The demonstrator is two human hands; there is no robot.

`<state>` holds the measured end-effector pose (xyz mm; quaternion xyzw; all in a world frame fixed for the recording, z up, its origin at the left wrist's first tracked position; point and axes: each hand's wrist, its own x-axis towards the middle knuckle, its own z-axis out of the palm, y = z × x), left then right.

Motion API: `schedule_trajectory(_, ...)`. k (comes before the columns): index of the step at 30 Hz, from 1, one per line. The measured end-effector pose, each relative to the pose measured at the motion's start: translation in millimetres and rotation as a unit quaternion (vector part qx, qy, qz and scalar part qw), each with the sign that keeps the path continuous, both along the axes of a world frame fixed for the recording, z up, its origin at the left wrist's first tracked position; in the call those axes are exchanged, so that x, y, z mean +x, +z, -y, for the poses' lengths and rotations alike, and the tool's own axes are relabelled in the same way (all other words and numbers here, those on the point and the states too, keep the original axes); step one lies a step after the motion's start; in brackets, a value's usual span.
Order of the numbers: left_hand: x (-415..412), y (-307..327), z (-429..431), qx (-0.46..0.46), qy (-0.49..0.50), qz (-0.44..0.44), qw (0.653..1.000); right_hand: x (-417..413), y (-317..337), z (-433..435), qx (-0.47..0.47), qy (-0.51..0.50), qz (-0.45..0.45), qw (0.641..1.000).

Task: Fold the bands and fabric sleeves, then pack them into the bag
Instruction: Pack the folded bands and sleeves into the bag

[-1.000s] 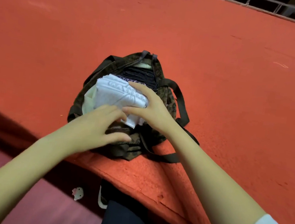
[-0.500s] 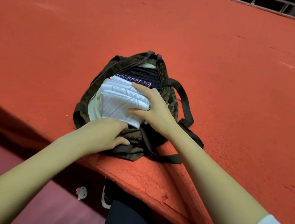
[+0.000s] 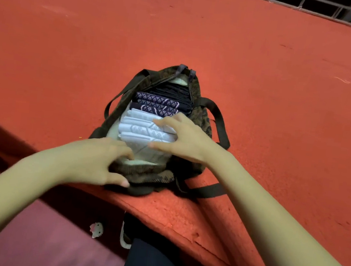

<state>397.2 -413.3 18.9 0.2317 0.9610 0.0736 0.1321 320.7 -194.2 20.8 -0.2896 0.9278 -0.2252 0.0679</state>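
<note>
The folded white fabric sleeves (image 3: 142, 132) stand packed on edge in the open mouth of the bag (image 3: 200, 118), filling its near half. At 12 o'clock from them, touching, sits a row of folded dark bands (image 3: 155, 103) with a pale woven pattern, and beyond those, still at 12 o'clock, lies a stack of black fabric (image 3: 172, 89) against the bag's far wall. The right hand (image 3: 188, 140) comes in from 3 o'clock and lies over the white stack, fingers spread apart and nearly straight, the thumb along the stack's near side and the forefinger along its far side. The left hand (image 3: 91, 160), at 7 o'clock from the stack, grips the bag's near rim: the fingers are curled over the rim towards the inside, the thumb under it on the outside. The bag, brown and mottled, rests on a red ledge (image 3: 265, 77) close to its near edge, with a dark strap (image 3: 219, 116) looping out at 3 o'clock. A metal railing (image 3: 318, 6) runs along the ledge's far side at 1 o'clock. Below the ledge, at 6 o'clock, a small white cat-face charm (image 3: 96, 230) shows.
</note>
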Motion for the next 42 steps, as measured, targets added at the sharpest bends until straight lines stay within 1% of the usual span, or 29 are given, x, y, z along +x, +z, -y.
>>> schedule_trajectory(2, -2, 0, 8, 0.019, -0.003, 0.019, 1.000, -1, 13, 10, -0.005, 0.035, -0.054, 0.998)
schedule_trajectory(3, -3, 0, 7, 0.026, -0.007, 0.030, 0.999, -3, 16, 19, -0.008, 0.069, -0.063, 0.996)
schedule_trajectory(4, -5, 0, 5, 0.028, -0.013, 0.032, 0.999, -5, 15, 27, 0.007, 0.103, -0.061, 0.993)
schedule_trajectory(6, -7, 5, 1, 0.031, -0.027, 0.013, 0.999, -10, 5, 42, 0.072, 0.144, -0.066, 0.985)
schedule_trajectory(7, -8, 10, 0, 0.035, -0.030, -0.002, 0.999, -13, -1, 46, 0.090, 0.147, -0.076, 0.982)
schedule_trajectory(10, -7, 28, 6, 0.039, -0.029, -0.036, 0.998, -17, -10, 51, 0.075, 0.107, -0.106, 0.986)
schedule_trajectory(11, -8, 32, 9, 0.043, -0.034, -0.025, 0.998, -16, -10, 54, 0.072, 0.097, -0.112, 0.986)
schedule_trajectory(13, -9, 39, 13, 0.057, -0.026, 0.041, 0.997, -14, -12, 58, 0.069, 0.089, -0.112, 0.987)
schedule_trajectory(14, -9, 45, 14, 0.067, -0.013, 0.069, 0.995, -12, -12, 58, 0.059, 0.089, -0.107, 0.989)
schedule_trajectory(16, -14, 51, 25, 0.114, 0.034, 0.080, 0.990, -8, -13, 51, 0.002, 0.090, -0.075, 0.993)
schedule_trajectory(17, -19, 52, 31, 0.150, 0.050, 0.056, 0.986, -6, -12, 44, -0.044, 0.082, -0.047, 0.995)
schedule_trajectory(18, -23, 51, 33, 0.185, 0.062, 0.014, 0.981, -3, -11, 36, -0.095, 0.066, -0.020, 0.993)
schedule_trajectory(19, -28, 48, 32, 0.206, 0.069, -0.042, 0.975, -1, -10, 28, -0.136, 0.047, -0.001, 0.990)
schedule_trajectory(20, -32, 44, 27, 0.211, 0.067, -0.085, 0.972, 2, -9, 20, -0.157, 0.031, 0.008, 0.987)
schedule_trajectory(21, -35, 38, 22, 0.197, 0.048, -0.108, 0.973, 5, -8, 13, -0.160, 0.022, 0.010, 0.987)
schedule_trajectory(22, -38, 31, 18, 0.176, 0.026, -0.107, 0.978, 8, -9, 8, -0.151, 0.018, 0.011, 0.988)
schedule_trajectory(25, -45, 18, 13, 0.123, 0.006, -0.060, 0.991, 16, -12, -4, -0.124, 0.019, 0.037, 0.991)
schedule_trajectory(28, -48, 12, 21, 0.133, 0.026, -0.080, 0.988, 16, -16, -11, -0.153, 0.005, 0.064, 0.986)
schedule_trajectory(31, -47, 8, 23, 0.165, 0.035, -0.074, 0.983, 16, -18, -10, -0.190, -0.010, 0.067, 0.980)
schedule_trajectory(35, -48, 1, 27, 0.166, 0.037, -0.077, 0.982, 18, -24, -11, -0.174, -0.008, 0.065, 0.983)
schedule_trajectory(42, -50, -1, 26, 0.148, 0.037, -0.086, 0.985, 19, -27, -8, -0.178, -0.019, 0.069, 0.981)
